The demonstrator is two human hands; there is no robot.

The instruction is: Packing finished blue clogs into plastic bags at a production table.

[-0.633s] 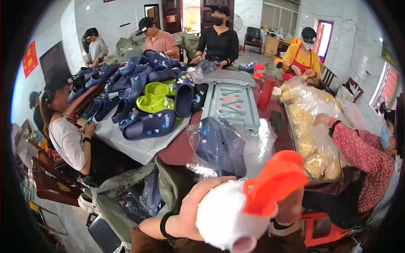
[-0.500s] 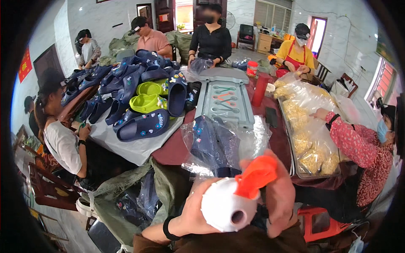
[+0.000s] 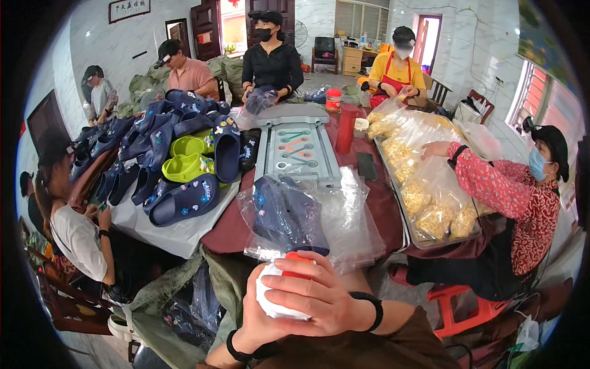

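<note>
Close under the camera I hold a white round container with an orange-red top (image 3: 278, 289) in both hands. My right hand (image 3: 319, 297) wraps over its front, fingers pointing left. My left hand (image 3: 258, 320) cups it from below and behind. Each wrist wears a black band. Just beyond lies a clear plastic bag holding dark blue clogs (image 3: 289, 215) on the dark red table (image 3: 221, 230).
Dark blue and lime green clogs (image 3: 184, 163) are piled on a white sheet at left. A grey tool tray (image 3: 298, 147) and a red bottle (image 3: 345, 128) stand mid-table. A metal tray of bagged yellow pieces (image 3: 430, 203) lies right. Several people sit around.
The container has dropped lower and closer to me. My right hand has come over its front, covering most of the orange-red top.
</note>
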